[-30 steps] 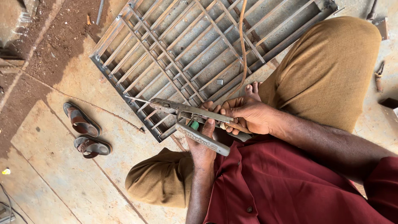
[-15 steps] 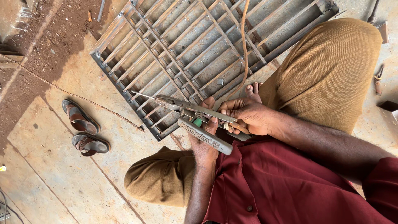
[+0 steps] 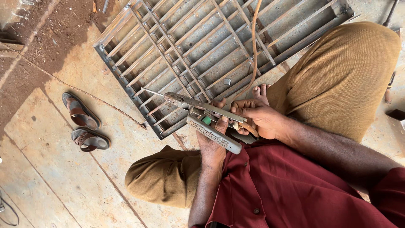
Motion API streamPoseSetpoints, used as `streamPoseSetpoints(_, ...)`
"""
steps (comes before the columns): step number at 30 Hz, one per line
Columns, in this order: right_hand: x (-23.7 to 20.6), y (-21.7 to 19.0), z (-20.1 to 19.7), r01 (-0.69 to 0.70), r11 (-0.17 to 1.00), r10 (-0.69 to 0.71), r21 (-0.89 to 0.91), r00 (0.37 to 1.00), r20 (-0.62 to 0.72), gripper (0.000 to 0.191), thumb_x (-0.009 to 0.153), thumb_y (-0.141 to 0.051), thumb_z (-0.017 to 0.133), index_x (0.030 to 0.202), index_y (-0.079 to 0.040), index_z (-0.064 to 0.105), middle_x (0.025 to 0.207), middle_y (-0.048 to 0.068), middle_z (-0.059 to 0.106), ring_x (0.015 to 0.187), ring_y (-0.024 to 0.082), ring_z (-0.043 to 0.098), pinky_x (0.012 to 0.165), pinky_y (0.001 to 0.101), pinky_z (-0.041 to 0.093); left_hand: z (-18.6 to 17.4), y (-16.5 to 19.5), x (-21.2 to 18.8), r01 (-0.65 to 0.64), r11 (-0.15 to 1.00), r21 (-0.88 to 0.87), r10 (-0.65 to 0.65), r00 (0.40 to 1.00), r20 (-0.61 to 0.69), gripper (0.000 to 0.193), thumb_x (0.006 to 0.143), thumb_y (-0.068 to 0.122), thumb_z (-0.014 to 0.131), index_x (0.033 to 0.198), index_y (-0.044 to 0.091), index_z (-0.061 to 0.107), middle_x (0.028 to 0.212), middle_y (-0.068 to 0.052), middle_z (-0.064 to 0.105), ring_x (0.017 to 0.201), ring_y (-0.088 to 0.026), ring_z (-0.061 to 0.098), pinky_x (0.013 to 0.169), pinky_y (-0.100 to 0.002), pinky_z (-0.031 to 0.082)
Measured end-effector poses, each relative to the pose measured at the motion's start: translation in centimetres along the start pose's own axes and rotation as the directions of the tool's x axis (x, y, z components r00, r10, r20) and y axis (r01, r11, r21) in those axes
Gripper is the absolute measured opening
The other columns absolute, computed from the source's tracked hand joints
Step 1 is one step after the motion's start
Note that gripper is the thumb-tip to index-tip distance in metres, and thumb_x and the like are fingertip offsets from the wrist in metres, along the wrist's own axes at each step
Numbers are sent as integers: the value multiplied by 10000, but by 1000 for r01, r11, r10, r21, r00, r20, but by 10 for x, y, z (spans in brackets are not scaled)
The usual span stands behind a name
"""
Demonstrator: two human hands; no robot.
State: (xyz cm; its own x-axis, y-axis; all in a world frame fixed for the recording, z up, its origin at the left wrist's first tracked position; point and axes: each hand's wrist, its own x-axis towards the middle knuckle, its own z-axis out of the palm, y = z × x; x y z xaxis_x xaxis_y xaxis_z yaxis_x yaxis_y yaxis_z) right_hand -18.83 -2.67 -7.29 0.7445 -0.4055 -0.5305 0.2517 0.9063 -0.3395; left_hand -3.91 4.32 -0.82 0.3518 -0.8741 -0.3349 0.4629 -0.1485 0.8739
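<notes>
I squat over a grey metal grate lying on the concrete floor. My right hand grips the handle of a welding electrode holder. Its thin rod points left, with the tip over the bars near the grate's front edge. An orange cable runs from this hand up across the grate. My left hand holds a short grey bar with a green insert, just under the holder. My toes show beside the right hand.
A pair of brown sandals lies on the concrete to the left. Bare earth covers the top left corner. My knees in tan trousers flank the hands. A small metal piece rests on the grate.
The rod's tip has crept up and a little further in over the grate's bars. Both hands keep their grips.
</notes>
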Motion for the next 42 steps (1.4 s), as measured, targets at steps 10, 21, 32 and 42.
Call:
streamPoseSetpoints(10, -4, -5, 2, -63, 996, 47, 70, 977, 206, 232, 1042, -281, 640, 950, -70, 614, 797, 27, 637, 663, 127, 611, 551, 309, 495, -7, 6, -3, 79, 997, -21, -77, 994, 84, 417, 952, -24, 728, 1323, 4, 539, 1218, -84, 602, 1132, -184, 613, 969, -333, 559)
streamPoseSetpoints(21, -8, 0, 4, -55, 989, 15, 139, 963, 270, 160, 1024, -207, 624, 1055, -56, 581, 866, 65, 637, 720, 174, 616, 640, 354, 507, -20, 3, -4, 169, 978, -120, -170, 985, 2, 363, 925, -31, 727, 1269, -35, 610, 1180, -110, 670, 1081, -165, 691, 942, -305, 599)
streamPoseSetpoints(32, -5, 4, -2, 11, 993, -46, 122, 957, 288, 161, 1038, -201, 644, 1066, -52, 592, 920, 66, 666, 754, 170, 649, 639, 344, 538, -20, 8, 0, 68, 996, -64, -60, 992, 114, 309, 942, -26, 734, 1228, -10, 619, 1120, -50, 670, 1009, -126, 665, 898, -281, 575)
streamPoseSetpoints(42, -5, 13, -13, -41, 999, 38, 6, 967, 251, 280, 1089, -294, 592, 1084, -17, 632, 803, 99, 676, 663, 192, 642, 590, 334, 525, -27, 9, 1, 205, 974, -97, -190, 972, 138, 371, 910, 10, 760, 1259, -33, 644, 1107, -94, 715, 997, -158, 698, 897, -299, 592)
